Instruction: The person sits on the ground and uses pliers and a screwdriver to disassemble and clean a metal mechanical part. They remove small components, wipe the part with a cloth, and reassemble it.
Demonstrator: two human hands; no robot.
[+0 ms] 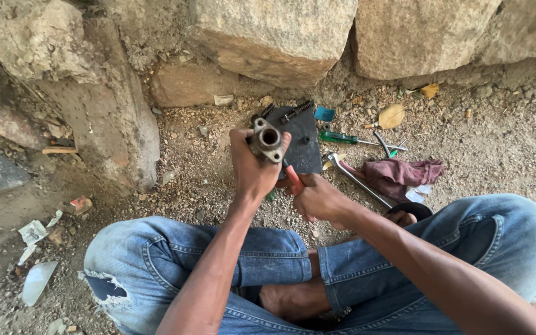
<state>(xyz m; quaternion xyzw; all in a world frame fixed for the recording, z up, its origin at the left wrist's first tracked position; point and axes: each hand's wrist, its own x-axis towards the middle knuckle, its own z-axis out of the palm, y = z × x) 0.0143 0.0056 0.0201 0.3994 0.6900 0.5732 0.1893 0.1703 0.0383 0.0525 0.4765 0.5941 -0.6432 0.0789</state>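
Two tools, green screwdriver (340, 138) & wrench (358, 180), lie beside dark plate (305, 141).

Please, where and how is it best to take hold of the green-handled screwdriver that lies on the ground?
Probably by its green handle, coming from above. The screwdriver lies flat on the gravel with the handle toward the dark metal plate and the thin shaft pointing right, toward the maroon rag. The handle is the thick part and lies uncovered. Both hands are busy: the left hand holds a metal part.

Left hand (250, 166) grips metal flanged pipe (267, 140); right hand (316, 200) holds red-handled tool (293, 179).
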